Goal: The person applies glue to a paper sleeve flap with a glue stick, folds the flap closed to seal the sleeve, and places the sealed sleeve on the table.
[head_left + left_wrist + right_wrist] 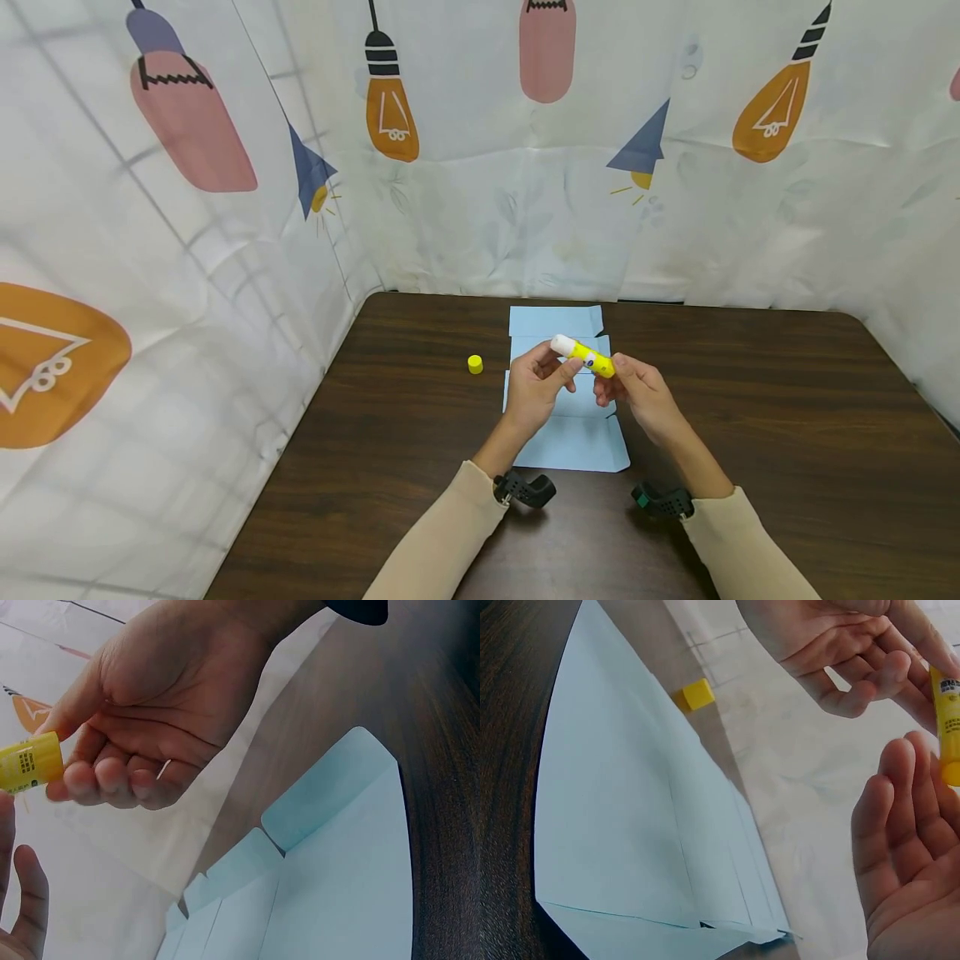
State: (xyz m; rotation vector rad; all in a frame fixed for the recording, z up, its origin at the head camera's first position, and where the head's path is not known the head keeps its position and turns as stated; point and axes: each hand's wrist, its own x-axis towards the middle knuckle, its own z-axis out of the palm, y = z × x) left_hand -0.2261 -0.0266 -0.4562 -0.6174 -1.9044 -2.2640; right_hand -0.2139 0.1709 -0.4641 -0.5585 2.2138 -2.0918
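Observation:
Both hands hold a yellow glue stick (588,357) above a light blue cardstock sheet (570,446). Its white end points up and left, uncapped. My left hand (531,387) pinches the barrel close to that white end, with the thumb in front. At the yellow base, my right hand (647,396) grips between thumb and fingers, its other fingers curled loosely below. The left wrist view shows the right hand (180,690) across from the stick's base. On the table, left of the sheet, stands a small yellow cap (475,364).
The blue sheet lies flat on the dark wooden table (787,433), with crease lines across it and notched side flaps. White curtains (480,225) printed with lamps and bulbs hang behind the table and along its left side. Each wrist wears a black strap device (525,489).

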